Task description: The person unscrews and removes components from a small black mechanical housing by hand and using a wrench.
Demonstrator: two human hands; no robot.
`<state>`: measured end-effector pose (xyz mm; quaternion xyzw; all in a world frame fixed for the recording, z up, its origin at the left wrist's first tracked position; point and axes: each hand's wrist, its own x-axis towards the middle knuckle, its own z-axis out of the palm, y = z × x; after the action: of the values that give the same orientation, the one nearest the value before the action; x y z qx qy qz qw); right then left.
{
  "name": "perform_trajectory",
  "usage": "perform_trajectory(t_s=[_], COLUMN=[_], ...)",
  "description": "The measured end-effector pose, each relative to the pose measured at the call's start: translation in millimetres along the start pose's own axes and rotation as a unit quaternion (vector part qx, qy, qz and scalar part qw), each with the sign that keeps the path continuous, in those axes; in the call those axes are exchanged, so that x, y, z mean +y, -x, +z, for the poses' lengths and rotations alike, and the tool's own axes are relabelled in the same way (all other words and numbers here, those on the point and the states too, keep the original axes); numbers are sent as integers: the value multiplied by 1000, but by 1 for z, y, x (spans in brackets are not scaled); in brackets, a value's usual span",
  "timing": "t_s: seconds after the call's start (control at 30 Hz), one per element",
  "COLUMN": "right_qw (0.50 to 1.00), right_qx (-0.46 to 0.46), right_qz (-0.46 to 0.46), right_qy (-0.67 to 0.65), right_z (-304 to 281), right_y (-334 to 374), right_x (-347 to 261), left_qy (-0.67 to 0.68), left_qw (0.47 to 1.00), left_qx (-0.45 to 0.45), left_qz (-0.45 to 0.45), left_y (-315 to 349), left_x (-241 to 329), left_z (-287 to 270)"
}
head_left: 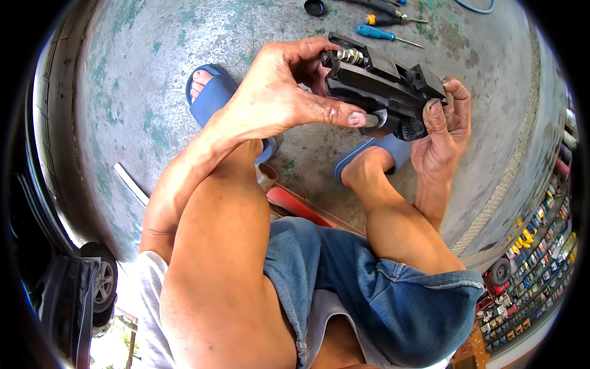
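A black, blocky mechanical part is held up in front of me between both hands, over the floor and above my sandals. Silvery nuts on a bolt show at its upper left end, and a short round metal pin sticks out low on its near side. My left hand wraps the left end, fingers behind it and thumb pressed near the pin. With thumb and fingers, my right hand grips the right end beside a ribbed black piece. The fingertips behind the part are hidden.
Beyond the part, a blue screwdriver, an orange-and-black screwdriver and a round black cap lie on the concrete floor. A red board is below me. A car wheel stands left; crowded shelves fill the right.
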<state>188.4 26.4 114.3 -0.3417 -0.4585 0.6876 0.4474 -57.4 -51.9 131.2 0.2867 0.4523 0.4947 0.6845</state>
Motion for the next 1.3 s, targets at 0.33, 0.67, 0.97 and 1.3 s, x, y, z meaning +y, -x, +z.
perform_trajectory(t_s=[0.33,0.67,0.97,1.3], right_qw=[1000,999,987,990], right_qx=[13,-30,-80,-87], right_qz=[-23,-33,-117,-92], right_qy=[-3,29,82,66], right_z=[11,13,10,9], right_y=[-5,-4,-8,-6], right_x=[0,-8,-8,-13], left_qy=[-30,-10,-73,-82], left_qw=[997,998,994,992], left_qx=[17,-12,-13,-16], left_qz=[74,66,85,99], left_y=[-3,-3,8,10], left_x=[-16,-23,-7,-12], left_z=[-3,-3,-4,-7])
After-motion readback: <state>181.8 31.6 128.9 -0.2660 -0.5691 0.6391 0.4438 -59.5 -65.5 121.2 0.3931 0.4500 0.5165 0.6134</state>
